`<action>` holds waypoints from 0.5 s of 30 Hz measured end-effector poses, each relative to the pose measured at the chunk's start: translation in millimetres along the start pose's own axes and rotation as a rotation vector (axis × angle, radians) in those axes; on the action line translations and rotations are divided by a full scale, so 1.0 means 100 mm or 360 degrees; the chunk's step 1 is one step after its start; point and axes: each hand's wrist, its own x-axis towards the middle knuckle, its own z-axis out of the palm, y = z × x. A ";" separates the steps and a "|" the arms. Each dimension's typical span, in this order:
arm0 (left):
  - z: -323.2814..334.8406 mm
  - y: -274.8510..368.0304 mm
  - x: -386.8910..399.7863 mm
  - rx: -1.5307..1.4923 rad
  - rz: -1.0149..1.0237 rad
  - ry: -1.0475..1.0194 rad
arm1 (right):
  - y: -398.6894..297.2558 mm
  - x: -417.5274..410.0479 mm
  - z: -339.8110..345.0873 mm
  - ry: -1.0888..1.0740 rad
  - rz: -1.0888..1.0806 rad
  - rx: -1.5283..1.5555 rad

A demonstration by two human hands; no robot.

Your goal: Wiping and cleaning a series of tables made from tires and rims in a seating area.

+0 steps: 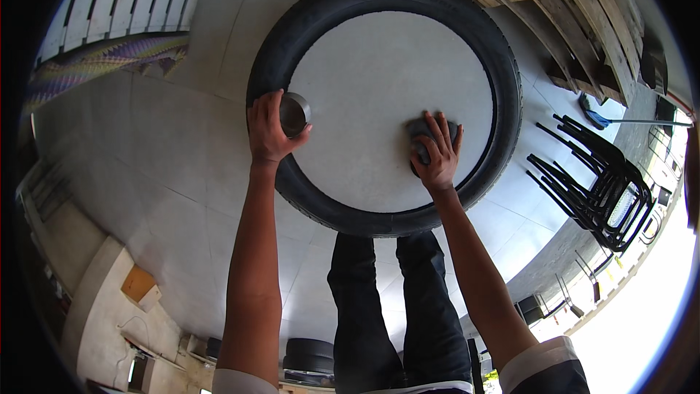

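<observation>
A large black rubber tyre (pixel 268 65) lies flat before me, framing a smooth grey round panel (pixel 383 82). At the tyre's left inner edge, my left hand (pixel 269 130) grips a round metal cup (pixel 296 115) by its side, thumb and fingers around it. The cup's mouth faces up and its inside looks dark; its contents cannot be made out. On the panel's lower right part, my right hand (pixel 439 156) presses down on a dark grey bunched cloth (pixel 418 129), fingers spread over it. Some of the cloth is hidden beneath the palm.
Wooden pallets (pixel 579 22) stand at the upper right. Stacked black metal-framed chairs (pixel 607 191) and a blue broom (pixel 599 119) are on the right. White slats (pixel 126 0) rise at the upper left. A cardboard box (pixel 139 287) and stacked tyres (pixel 309 355) lie at the lower left.
</observation>
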 end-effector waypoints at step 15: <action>0.01 -0.02 0.09 -0.0062 0.0084 0.0098 | 0.18 1.06 0.11 0.0508 0.0319 -0.0215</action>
